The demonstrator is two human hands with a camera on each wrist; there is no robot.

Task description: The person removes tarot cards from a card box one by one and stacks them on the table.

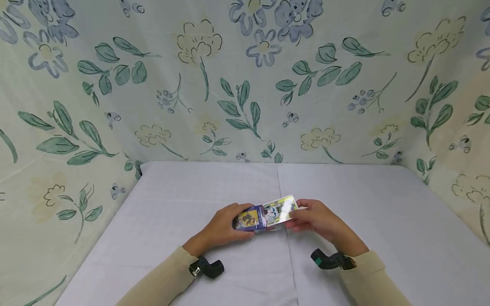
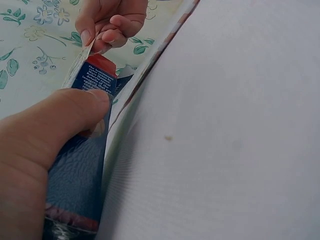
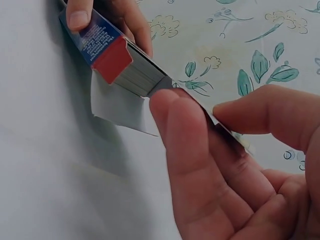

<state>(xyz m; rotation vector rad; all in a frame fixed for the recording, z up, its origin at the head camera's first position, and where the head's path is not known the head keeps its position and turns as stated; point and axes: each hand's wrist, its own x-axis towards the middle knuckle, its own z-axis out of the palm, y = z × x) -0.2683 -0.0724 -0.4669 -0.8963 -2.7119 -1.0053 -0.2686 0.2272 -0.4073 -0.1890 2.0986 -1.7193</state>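
Note:
My left hand (image 1: 218, 225) grips a small blue card box (image 1: 246, 219) above the table, thumb along its near side. In the right wrist view the box's end is open, with a stack of cards (image 3: 137, 80) inside, a red side flap (image 3: 114, 60) and a pale end flap (image 3: 120, 107) hanging below. A glossy picture card (image 1: 280, 210) extends from the box's upper face side toward the right. Its far end is pinched between the thumb and fingers of my right hand (image 1: 319, 219).
A white cloth (image 1: 183, 182) with a crease covers the table. Behind and at both sides hangs a floral curtain (image 1: 245, 114). Each wrist wears a black camera mount, one on the left (image 1: 208, 267) and one on the right (image 1: 331, 259).

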